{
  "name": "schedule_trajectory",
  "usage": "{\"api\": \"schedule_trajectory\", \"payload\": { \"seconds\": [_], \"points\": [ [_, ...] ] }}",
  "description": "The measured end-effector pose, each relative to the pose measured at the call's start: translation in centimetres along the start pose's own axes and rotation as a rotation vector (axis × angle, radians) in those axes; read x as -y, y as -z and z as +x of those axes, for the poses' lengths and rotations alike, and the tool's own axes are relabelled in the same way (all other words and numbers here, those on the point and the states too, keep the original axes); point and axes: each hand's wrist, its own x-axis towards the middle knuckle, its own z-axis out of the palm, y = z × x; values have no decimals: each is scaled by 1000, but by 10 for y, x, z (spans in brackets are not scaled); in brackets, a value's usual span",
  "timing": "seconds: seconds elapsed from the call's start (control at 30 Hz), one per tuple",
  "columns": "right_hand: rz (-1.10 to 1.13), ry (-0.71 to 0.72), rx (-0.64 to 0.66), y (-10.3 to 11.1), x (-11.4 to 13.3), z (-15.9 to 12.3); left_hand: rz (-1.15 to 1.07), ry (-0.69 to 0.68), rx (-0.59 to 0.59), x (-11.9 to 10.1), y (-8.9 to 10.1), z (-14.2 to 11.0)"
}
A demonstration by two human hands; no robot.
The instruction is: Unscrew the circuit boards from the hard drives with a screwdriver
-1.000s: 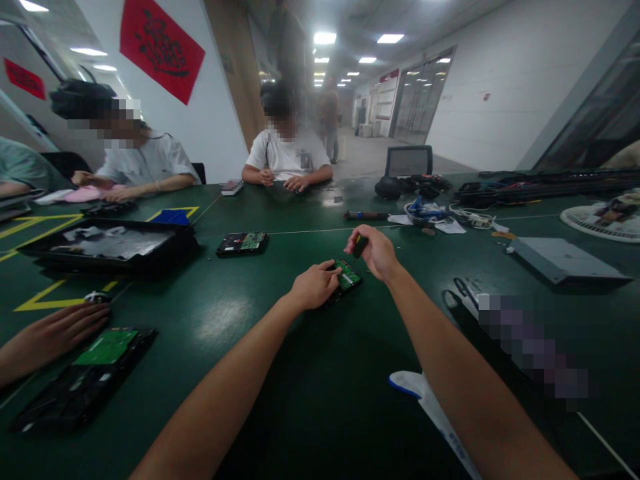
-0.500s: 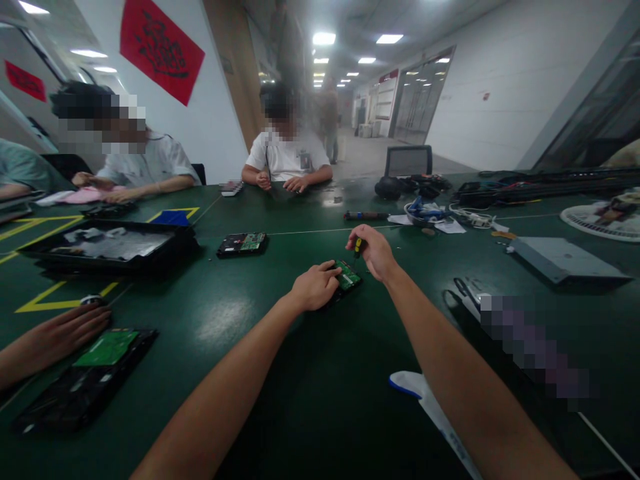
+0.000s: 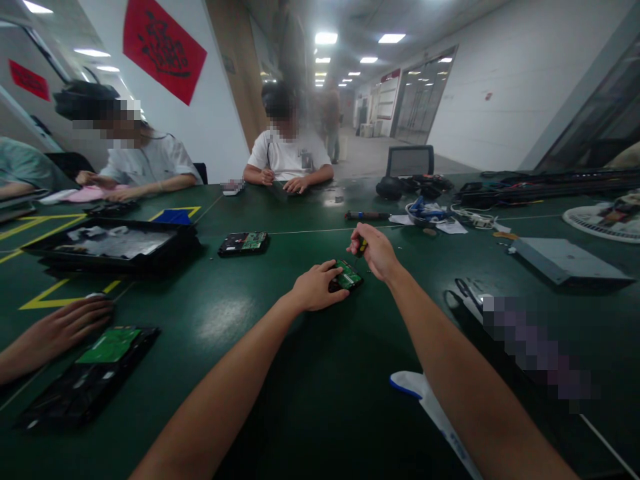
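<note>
A hard drive [image 3: 349,277] with a green circuit board lies on the table in front of me. My left hand [image 3: 317,285] grips its left side, with fingers over the top and the thumb along the near edge. Above the drive's right part, my right hand [image 3: 374,250] has its fingers wrapped round the yellow and black handle of a small screwdriver [image 3: 361,247]. The shaft points down towards the board; I cannot tell whether the tip touches it.
A second hard drive [image 3: 243,243] lies to the far left, and a larger black unit with a green board [image 3: 107,345] lies near left beside another person's hand [image 3: 65,330]. A black tray [image 3: 113,247], a grey metal box [image 3: 570,260] and a white-blue strip [image 3: 440,413] surround my work. Two people sit opposite.
My right fingers have closed further round the screwdriver handle, which now shows less and leans more. My left thumb has spread out along the drive's near edge.
</note>
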Motion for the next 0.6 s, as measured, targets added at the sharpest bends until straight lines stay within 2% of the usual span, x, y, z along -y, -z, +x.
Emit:
{"api": "schedule_trajectory", "payload": {
  "seconds": [0.13,0.33,0.5,0.6],
  "points": [
    [32,-14,5,2,2,0,3,18,6,-1,0,1],
    [-92,26,-82,3,-3,0,-3,16,-8,1,-3,2],
    [-65,20,13,-3,-3,-2,5,-4,-25,3,-6,3],
    [-49,16,19,-5,1,-3,6,-12,-33,4,-7,3]
  ]
}}
